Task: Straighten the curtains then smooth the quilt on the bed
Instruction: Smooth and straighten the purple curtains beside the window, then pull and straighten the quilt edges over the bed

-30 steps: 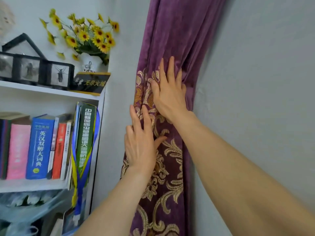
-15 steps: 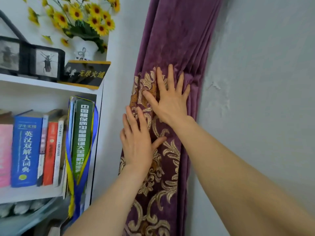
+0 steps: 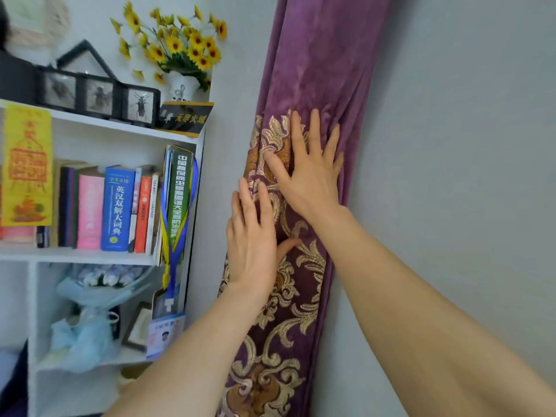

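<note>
A purple curtain (image 3: 319, 64) with gold floral embroidery hangs gathered in a narrow column against the grey wall. My right hand (image 3: 310, 176) lies flat on it with fingers spread, pressing the upper edge of the embroidered part. Just below and to the left, my left hand (image 3: 252, 242) presses flat on the curtain's left side, fingers straight and pointing up, thumb out to the right. The bed and the quilt are out of view.
A white bookshelf (image 3: 99, 257) stands left of the curtain, holding upright books (image 3: 117, 209), framed insect displays (image 3: 96, 97) and a white vase of yellow flowers (image 3: 177, 46) on top. A wrapped pale-blue bouquet (image 3: 90, 314) lies on the lower shelf. Bare grey wall (image 3: 466, 145) fills the right.
Both hands have stayed flat on the curtain, the right one spreading its fingers wider and sliding slightly down. The view shifted a little, showing more of the shelf.
</note>
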